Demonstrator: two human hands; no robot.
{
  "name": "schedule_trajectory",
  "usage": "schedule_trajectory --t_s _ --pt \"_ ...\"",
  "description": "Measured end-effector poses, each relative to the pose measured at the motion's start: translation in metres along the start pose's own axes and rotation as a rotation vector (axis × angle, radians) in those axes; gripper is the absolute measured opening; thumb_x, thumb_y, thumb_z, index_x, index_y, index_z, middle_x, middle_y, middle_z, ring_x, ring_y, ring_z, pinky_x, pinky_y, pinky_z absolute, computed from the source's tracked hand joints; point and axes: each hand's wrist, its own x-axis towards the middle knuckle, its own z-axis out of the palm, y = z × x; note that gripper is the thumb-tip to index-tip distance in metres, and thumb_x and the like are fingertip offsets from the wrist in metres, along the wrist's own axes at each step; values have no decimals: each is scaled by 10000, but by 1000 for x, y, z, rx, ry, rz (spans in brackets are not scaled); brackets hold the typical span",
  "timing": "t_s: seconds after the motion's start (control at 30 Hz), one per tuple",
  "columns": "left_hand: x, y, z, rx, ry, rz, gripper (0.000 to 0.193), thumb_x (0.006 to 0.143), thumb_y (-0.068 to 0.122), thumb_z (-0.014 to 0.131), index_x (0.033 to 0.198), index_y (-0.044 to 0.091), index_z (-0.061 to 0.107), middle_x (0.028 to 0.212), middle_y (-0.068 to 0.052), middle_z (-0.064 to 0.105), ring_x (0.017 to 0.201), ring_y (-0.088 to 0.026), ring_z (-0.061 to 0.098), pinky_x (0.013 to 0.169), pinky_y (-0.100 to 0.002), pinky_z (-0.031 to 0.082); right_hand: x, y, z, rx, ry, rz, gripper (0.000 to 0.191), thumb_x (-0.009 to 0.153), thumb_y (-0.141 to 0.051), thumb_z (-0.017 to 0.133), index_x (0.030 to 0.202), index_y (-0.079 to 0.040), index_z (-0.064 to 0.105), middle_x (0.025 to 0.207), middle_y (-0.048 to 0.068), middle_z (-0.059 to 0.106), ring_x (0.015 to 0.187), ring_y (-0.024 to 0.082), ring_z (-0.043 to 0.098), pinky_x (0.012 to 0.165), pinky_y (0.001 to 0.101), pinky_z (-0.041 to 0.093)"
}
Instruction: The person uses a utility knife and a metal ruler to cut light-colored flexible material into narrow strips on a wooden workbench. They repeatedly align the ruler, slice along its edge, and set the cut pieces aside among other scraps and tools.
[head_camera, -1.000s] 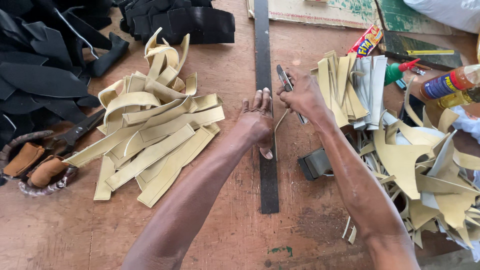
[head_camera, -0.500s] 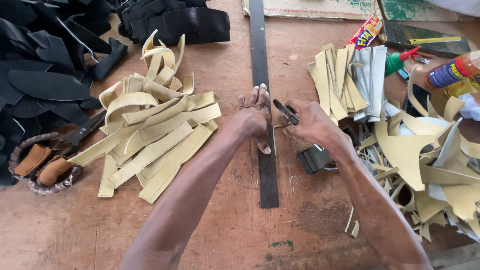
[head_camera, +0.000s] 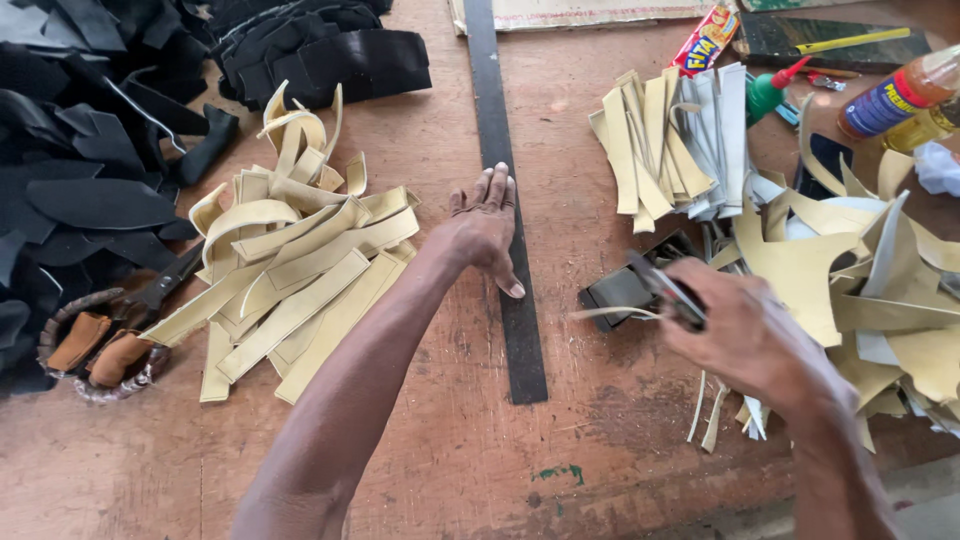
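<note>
Nearest, the right hand (head_camera: 745, 330) was clamped on one small knife (head_camera: 668, 292), lifted clear of the table (head_camera: 450, 450), with a single thin sliver (head_camera: 605, 313) curling off its tip. Beyond it, the left hand (head_camera: 485, 225) lay open, fingers spread and pressing flat on the one long black straightedge (head_camera: 520, 340). The two hands were well apart. This looked like a pause between cuts along that edge; another cut would call for bringing the blade back beside the pinned rule. Farther out lay two heaps of tan strips, the left heap (head_camera: 290, 280) and the right stack (head_camera: 660, 140), too many to count, and one orange bottle (head_camera: 895, 100).
</note>
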Motion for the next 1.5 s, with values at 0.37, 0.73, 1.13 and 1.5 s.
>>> schedule_trajectory --t_s 0.37,0.73,1.13,1.5 --pt "-66 1 7 72 -52 -72 1585 560 488 974 1588 -5 -128 1676 -210 -191 1564 -324 -159 1261 -547 -24 -52 59 75 489 97 278 351 904 -370 715 1187 -162 723 763 79 706 612 180 664 463 320 567" --pt "-47 44 26 -243 526 -213 500 886 396 753 1102 -28 599 1159 -184 533 1098 -282 533 1023 -456 475 -56 25 165 932 132 -131 310 866 -175 750 1123 -5 726 626 52 647 444 75 580 333 252 454" --pt "-4 75 24 -434 572 -282 498 869 115 742 1253 -75 489 998 -243 701 911 -352 696 840 -446 575 -54 34 160 966 118 -129 236 868 -182 761 1022 -5 734 640 45 644 460 83 598 360 262 483" --pt "100 129 -11 -1128 683 -84 300 903 72 702 1143 -5 539 922 -179 739 661 -210 694 507 -272 579 -37 50 169 985 94 -134 366 851 -237 752 1151 -28 733 580 36 658 420 106 646 355 285 508"
